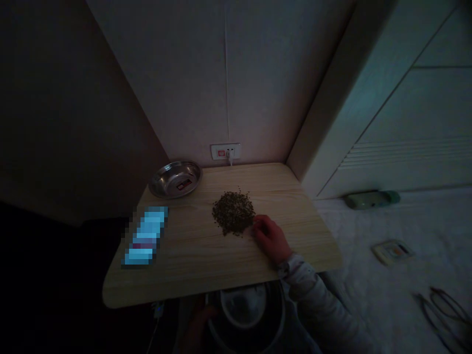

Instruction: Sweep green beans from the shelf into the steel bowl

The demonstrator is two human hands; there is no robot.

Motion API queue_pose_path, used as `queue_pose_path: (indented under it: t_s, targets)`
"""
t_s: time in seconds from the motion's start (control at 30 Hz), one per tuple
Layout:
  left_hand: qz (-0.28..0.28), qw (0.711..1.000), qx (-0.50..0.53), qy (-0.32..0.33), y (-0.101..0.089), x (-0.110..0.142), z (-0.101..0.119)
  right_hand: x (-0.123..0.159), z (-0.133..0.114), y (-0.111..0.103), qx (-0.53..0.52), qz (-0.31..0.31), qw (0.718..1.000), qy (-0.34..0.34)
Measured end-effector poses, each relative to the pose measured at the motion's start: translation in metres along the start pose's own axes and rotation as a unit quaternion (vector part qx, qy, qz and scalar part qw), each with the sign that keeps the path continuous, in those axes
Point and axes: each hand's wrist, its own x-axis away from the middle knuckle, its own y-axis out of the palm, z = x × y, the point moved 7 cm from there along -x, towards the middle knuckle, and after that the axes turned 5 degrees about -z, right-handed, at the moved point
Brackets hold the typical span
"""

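A loose pile of small dark seeds or grains [233, 212] lies in the middle of a light wooden table [184, 270]. At the pile's right edge is my right hand [271, 241], its fingers curled and pinched together; what they hold, if anything, is too small to make out. Below the table's front edge a round metal pot [283, 317] sits at my lap, with a paler round shape inside it. My left hand [201, 319], in deep shadow, grips the pot's left rim. A shallow steel bowl [177, 179] with a dark label stands at the table's back left.
A blurred lit phone [147, 236] lies on the table's left side. Behind the table is a wall socket [225, 151] with a plugged-in cable. On the right, a pale sheet [354, 255] carries a green case [371, 198], a small flat box [392, 251] and a dark cable [448, 307].
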Motion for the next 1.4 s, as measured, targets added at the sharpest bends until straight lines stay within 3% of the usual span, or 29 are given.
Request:
queue_pose_path:
  t_s: [0.1, 0.5, 0.77, 1.17, 1.4]
  targets:
    - [-0.005, 1.0, 0.005, -0.018, 0.003, 0.004, 0.002, 0.0, -0.002, -0.001, 0.018, -0.002, 1.0, -0.004]
    - [-0.055, 0.998, 0.004, 0.014, 0.011, -0.003, 0.006, 0.002, -0.012, 0.004, 0.028, -0.078, 0.996, -0.011]
    - [-0.062, 0.997, 0.035, -0.006, 0.009, -0.001, -0.002, 0.011, -0.005, 0.005, -0.121, -0.098, 0.987, 0.028]
    - [-0.035, 0.999, 0.009, 0.002, 0.007, 0.005, 0.004, 0.012, -0.011, 0.007, 0.051, -0.096, 0.994, -0.01]
    - [-0.057, 0.998, 0.013, 0.027, 0.015, 0.008, 0.01, 0.014, -0.021, 0.009, 0.084, -0.112, 0.99, -0.033]
